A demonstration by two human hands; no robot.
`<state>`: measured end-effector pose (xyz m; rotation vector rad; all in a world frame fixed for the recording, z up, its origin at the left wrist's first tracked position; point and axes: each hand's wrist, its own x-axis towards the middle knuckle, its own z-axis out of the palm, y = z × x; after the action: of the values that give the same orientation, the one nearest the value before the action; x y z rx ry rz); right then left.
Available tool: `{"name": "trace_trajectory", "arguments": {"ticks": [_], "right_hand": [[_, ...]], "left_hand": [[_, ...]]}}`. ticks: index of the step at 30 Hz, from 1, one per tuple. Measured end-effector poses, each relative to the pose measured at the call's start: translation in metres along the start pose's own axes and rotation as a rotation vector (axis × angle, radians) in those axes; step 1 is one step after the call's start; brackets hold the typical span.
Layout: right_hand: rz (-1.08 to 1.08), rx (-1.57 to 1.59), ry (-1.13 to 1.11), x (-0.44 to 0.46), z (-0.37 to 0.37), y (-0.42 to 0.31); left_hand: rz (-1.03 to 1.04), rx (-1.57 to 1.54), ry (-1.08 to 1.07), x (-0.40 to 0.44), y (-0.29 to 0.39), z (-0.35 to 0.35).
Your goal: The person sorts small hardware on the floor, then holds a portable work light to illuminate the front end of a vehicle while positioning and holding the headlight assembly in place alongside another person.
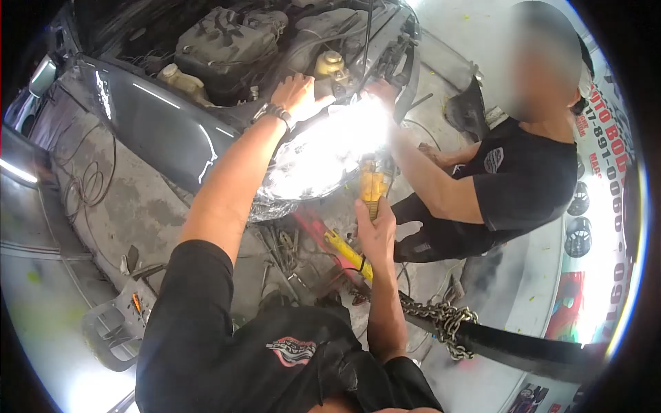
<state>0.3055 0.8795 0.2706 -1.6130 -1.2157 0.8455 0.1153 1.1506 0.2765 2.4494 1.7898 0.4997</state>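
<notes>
My right hand [377, 230] is wrapped round the yellow handle of a work light [374, 184]. The lamp end glares white over the car's front corner. My left hand [298, 98], with a dark watch at the wrist, reaches over the front edge of the engine bay, fingers apart, near a yellowish reservoir with a cap [330, 65]. Below it, shiny, crinkled clear material [275, 175] covers the corner, partly washed out by the light. A co-worker's hand [380, 95] reaches into the same spot from the right, its fingers blurred by glare.
A co-worker [527, 165] in a black shirt leans in at right. A black engine cover [227, 51] and dark fender [151, 113] lie ahead. A chain [451, 323] wraps a dark bar at lower right. Tools [282, 258] lie on the floor near a yellow bar [348, 253].
</notes>
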Motion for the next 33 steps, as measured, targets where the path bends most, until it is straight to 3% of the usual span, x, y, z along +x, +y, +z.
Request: {"name": "trace_trajectory", "arguments": {"ticks": [3, 6, 11, 12, 20, 30, 33], "right_hand": [[-0.072, -0.025, 0.012, 0.025, 0.0, 0.001], [-0.11, -0.068, 0.054, 0.047, 0.004, -0.012], [0.01, 0.079, -0.038, 0.08, 0.001, -0.004], [0.023, 0.093, -0.052, 0.085, 0.0, -0.004], [0.067, 0.172, -0.075, 0.102, -0.01, -0.013], [0.11, 0.076, -0.127, 0.1, -0.015, -0.015], [0.027, 0.07, -0.096, 0.092, -0.014, 0.003]], "left_hand": [[-0.025, 0.085, 0.136, -0.001, 0.009, 0.013], [-0.077, 0.074, 0.048, 0.002, 0.016, -0.002], [-0.105, 0.056, 0.071, 0.004, 0.015, 0.008], [-0.062, 0.065, 0.168, 0.002, 0.013, 0.011], [-0.1, 0.043, 0.037, 0.007, 0.015, 0.003], [-0.11, 0.077, 0.02, 0.007, 0.015, 0.005], [-0.104, 0.081, 0.055, 0.006, 0.015, 0.006]]}}
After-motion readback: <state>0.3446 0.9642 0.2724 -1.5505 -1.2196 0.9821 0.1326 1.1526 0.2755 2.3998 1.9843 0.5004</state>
